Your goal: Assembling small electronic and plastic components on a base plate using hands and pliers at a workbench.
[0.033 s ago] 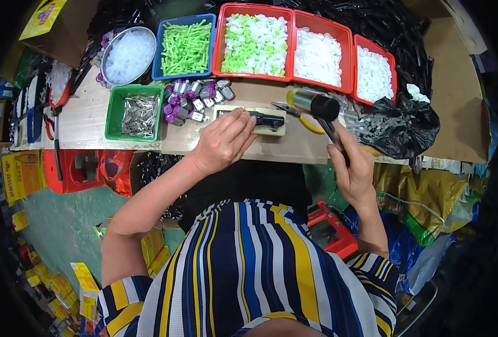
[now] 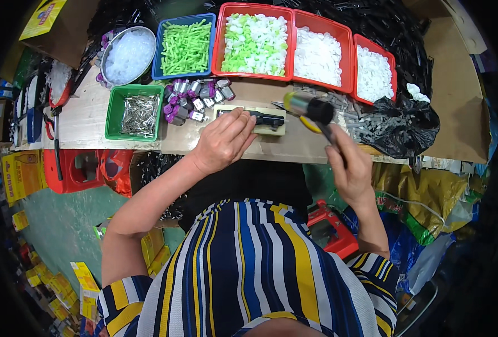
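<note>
A cream block-shaped fixture (image 2: 281,130) lies on the worktable in front of me, with a long black plastic part (image 2: 269,119) set in it. My left hand (image 2: 225,137) presses its closed fingers over the left end of that part, hiding it. In my right hand (image 2: 350,168) is a hammer (image 2: 319,109), its handle gripped and its dark and yellowish head raised to the right of the fixture, slightly blurred. Below the hammer head, pliers (image 2: 308,123) with yellow handles lie partly hidden. Purple-and-grey small parts (image 2: 195,100) are piled just beyond my left hand.
A green bin (image 2: 110,121) holds metal pins. Along the back stand a round bowl (image 2: 104,62), a blue bin (image 2: 157,66) of green strips and red bins (image 2: 253,76) of white and green pieces. A black plastic bag (image 2: 414,132) sits right; red-handled cutters (image 2: 49,128) lie far left.
The hammer head has shifted slightly left and down, with my right hand tilting along with it. My left hand and the fixture stay in place.
</note>
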Available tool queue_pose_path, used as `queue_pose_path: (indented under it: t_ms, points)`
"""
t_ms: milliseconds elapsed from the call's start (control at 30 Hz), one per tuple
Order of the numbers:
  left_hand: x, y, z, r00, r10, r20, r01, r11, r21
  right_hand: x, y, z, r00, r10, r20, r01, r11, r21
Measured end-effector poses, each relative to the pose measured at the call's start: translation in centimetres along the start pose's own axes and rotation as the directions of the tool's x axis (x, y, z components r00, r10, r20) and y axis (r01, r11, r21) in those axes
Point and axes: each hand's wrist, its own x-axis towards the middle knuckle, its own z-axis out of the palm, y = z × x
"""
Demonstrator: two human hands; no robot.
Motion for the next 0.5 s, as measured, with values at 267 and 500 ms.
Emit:
queue_pose_path:
  t_ms: [267,500]
  points:
    - [-0.1,0.1,0.0,1.0,0.009,0.014,-0.009,1.0,0.011,0.4,-1.2,0.2,0.994,0.087,0.069,-0.088,0.996,0.015]
    - [-0.1,0.7,-0.1,1.0,-0.019,0.018,0.019,0.999,0.027,-0.2,0.5,2.1,0.905,0.256,0.34,-0.197,0.96,-0.201]
